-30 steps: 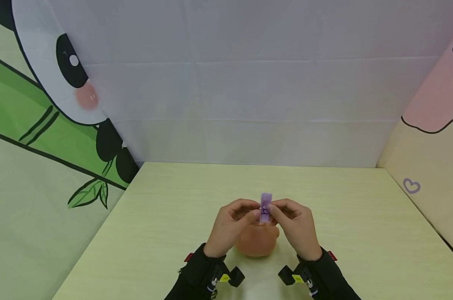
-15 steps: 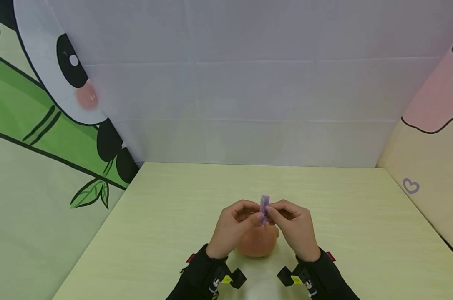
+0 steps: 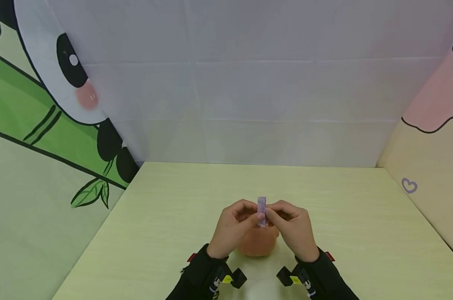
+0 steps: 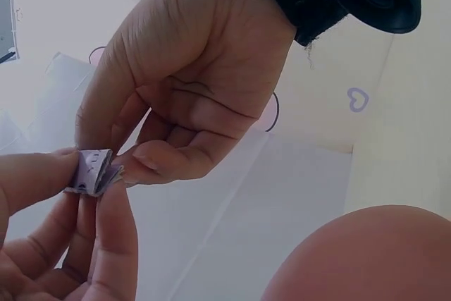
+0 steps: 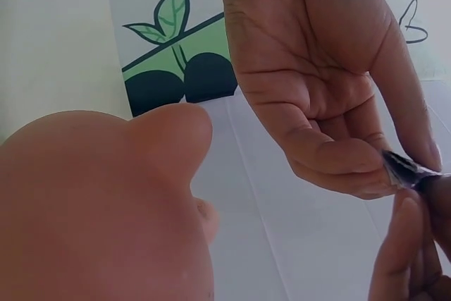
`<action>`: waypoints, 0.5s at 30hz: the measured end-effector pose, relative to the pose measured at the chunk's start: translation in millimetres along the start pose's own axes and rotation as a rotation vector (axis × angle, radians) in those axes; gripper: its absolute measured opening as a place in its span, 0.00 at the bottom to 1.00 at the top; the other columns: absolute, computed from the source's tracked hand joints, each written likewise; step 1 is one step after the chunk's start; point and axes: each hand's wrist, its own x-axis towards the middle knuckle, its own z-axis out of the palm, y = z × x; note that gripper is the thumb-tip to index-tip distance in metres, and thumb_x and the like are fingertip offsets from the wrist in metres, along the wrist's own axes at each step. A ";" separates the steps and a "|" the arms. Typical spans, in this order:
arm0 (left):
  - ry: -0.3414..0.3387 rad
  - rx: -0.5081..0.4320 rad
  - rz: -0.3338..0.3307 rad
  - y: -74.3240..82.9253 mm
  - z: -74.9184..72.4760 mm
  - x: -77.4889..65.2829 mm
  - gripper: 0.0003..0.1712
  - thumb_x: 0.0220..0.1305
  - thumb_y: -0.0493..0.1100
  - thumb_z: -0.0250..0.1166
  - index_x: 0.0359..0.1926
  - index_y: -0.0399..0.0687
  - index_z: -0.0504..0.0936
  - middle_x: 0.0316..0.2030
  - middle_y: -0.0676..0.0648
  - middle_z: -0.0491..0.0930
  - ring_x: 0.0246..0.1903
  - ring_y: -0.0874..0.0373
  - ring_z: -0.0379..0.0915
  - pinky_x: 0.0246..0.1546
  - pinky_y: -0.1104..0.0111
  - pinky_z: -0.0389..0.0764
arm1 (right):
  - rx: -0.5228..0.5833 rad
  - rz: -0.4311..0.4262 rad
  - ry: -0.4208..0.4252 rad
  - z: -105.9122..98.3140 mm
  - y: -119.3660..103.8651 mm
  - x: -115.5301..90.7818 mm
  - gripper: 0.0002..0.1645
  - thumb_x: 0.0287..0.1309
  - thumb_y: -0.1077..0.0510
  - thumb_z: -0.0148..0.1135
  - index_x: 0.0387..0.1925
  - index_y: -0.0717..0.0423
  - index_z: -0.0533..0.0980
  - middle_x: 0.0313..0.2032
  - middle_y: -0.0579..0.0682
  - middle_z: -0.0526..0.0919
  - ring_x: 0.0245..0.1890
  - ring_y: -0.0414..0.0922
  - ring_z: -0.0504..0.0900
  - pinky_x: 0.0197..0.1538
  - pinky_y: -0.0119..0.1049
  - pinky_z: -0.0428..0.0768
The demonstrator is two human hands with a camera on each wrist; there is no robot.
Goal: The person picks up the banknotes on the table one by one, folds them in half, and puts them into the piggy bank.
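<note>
A narrow folded purple banknote (image 3: 262,203) stands upright between both hands, above the orange pig-shaped bank (image 3: 257,242). From the left side my left hand (image 3: 231,228) pinches the note between thumb and fingers; my right hand (image 3: 295,228) does the same from the right. Several folded layers of the banknote (image 4: 91,169) show edge-on in the left wrist view. Up close in the right wrist view, the pig bank (image 5: 106,202) shows an ear and part of a snout. The hands partly hide the pig's far side and the note's lower end.
The pig stands on a pale wooden table (image 3: 166,191). A white cloth backdrop (image 3: 226,96) hangs behind the table's far edge, with printed panels at left and right. Black sleeves carry the small wrist cameras (image 3: 238,278).
The banknote has turned and now looks narrower, shifting slightly left and down. Both hands keep their pinch, with only small finger movements. The pig has stayed put.
</note>
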 end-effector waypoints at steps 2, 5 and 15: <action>0.000 0.002 0.007 -0.6 0.2 0.3 0.14 0.66 0.38 0.64 0.47 0.30 0.78 0.44 0.29 0.78 0.36 0.66 0.81 0.40 0.71 0.84 | -0.011 -0.007 -0.011 -0.4 0.3 0.3 0.06 0.61 0.67 0.63 0.37 0.68 0.83 0.29 0.40 0.84 0.26 0.37 0.83 0.32 0.35 0.84; 0.002 -0.001 0.012 -0.5 0.7 0.5 0.14 0.67 0.37 0.63 0.47 0.30 0.78 0.43 0.29 0.78 0.35 0.67 0.80 0.39 0.72 0.83 | -0.031 -0.021 -0.031 -1.2 1.0 0.7 0.07 0.62 0.66 0.62 0.38 0.66 0.83 0.29 0.40 0.84 0.26 0.37 0.83 0.32 0.36 0.85; 0.004 0.008 0.009 -1.6 2.0 0.4 0.13 0.67 0.38 0.63 0.45 0.29 0.78 0.41 0.28 0.78 0.33 0.67 0.79 0.37 0.73 0.83 | -0.079 -0.047 -0.050 -4.8 -0.3 1.7 0.10 0.68 0.64 0.56 0.40 0.63 0.82 0.30 0.46 0.84 0.29 0.37 0.83 0.35 0.32 0.84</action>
